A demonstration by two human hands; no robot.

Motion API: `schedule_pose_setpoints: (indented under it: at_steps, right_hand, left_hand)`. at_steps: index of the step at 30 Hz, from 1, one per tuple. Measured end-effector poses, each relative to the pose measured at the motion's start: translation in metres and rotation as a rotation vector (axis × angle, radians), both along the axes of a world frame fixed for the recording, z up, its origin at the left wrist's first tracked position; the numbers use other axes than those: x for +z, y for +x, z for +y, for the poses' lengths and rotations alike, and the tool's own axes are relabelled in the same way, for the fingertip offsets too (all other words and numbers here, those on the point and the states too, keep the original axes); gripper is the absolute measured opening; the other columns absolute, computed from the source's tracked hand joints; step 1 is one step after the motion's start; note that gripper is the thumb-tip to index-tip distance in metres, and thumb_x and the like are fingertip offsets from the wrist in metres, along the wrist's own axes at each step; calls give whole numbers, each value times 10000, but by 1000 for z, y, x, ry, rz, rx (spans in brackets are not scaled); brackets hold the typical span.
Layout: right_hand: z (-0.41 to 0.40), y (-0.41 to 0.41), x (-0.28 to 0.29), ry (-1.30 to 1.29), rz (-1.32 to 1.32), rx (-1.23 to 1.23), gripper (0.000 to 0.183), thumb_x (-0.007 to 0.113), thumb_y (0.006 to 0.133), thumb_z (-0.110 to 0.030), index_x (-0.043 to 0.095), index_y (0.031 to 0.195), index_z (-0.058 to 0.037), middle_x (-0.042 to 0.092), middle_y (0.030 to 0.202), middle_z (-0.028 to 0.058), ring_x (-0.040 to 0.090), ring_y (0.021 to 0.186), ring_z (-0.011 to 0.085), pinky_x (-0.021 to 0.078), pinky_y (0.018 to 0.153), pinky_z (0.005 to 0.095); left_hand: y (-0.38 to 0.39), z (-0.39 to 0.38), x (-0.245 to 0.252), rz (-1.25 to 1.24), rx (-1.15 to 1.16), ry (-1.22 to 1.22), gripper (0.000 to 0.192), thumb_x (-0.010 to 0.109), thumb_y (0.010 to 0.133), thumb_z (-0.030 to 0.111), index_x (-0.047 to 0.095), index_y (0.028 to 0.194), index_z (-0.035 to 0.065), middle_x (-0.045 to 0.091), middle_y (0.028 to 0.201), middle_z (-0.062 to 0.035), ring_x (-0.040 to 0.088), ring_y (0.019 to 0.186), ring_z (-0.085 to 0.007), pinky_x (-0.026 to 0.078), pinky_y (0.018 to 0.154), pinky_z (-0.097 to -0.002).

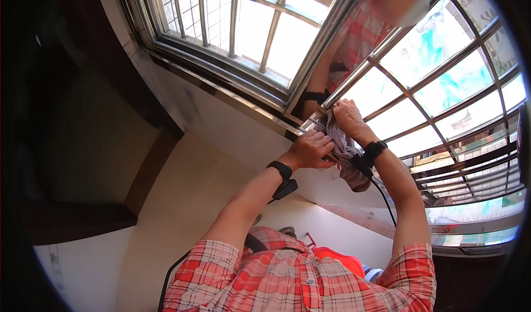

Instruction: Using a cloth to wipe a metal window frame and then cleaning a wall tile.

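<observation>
A crumpled grey-mauve cloth (342, 148) hangs over the lower metal window frame (312, 123) near the corner. My right hand (348, 115) grips the cloth's upper part and presses it against the frame beside a vertical bar. Just left of the cloth, my left hand (312, 149) curls its fingers over the frame's edge, with the thumb on the near side. The cloth's lower end dangles below both hands. Part of the frame is hidden under the hands and cloth.
A barred window (236, 25) rises at the upper left. Metal bars (408, 92) span the bright panes on the right. A dark glass panel (332, 59) between them reflects a person. Below my chest are a red plastic container (342, 260) and dark wooden furniture (153, 166) at left.
</observation>
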State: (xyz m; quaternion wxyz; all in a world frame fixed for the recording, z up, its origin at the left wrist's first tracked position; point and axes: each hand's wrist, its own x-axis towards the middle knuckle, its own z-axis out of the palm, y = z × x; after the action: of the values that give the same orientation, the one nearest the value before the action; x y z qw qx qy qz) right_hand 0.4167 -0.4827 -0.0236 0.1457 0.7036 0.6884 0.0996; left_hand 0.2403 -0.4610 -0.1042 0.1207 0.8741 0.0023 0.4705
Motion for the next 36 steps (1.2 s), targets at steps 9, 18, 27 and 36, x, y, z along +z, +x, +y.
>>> schedule_pose_setpoints:
  at_steps: [9, 18, 27, 36]
  right_hand:
    - [-21, -3, -10, -33, -286, 82, 186, 542, 819, -111, 678, 911, -24, 652, 892, 87, 615, 929, 209, 435, 795, 332]
    - [-104, -12, 35, 56, 193, -211, 232, 565, 851, -81, 623, 1062, -2, 636, 992, 159, 620, 982, 316, 505, 814, 423]
    - [-198, 31, 38, 192, 217, -678, 237, 581, 855, -149, 578, 1058, -27, 643, 963, 188, 630, 929, 353, 495, 806, 438]
    - [-181, -25, -4, 349, 941, -590, 530, 539, 913, -457, 568, 1239, -40, 556, 1168, 233, 515, 1134, 387, 421, 970, 434]
  left_hand:
    - [-5, 5, 4, 97, 42, 27, 393, 764, 657, 463, 573, 753, 133, 596, 777, -5, 610, 740, -185, 457, 674, -329]
    - [0, 3, 6, 90, 48, 62, 402, 752, 660, 489, 553, 711, 143, 611, 752, 6, 608, 716, -169, 440, 666, -326]
    - [1, -1, 11, 56, 51, 90, 389, 762, 638, 465, 543, 697, 148, 592, 736, 9, 591, 693, -173, 431, 648, -323]
    - [-2, -2, 11, 105, 73, 100, 404, 789, 611, 438, 573, 762, 131, 625, 793, 1, 607, 733, -176, 446, 668, -332]
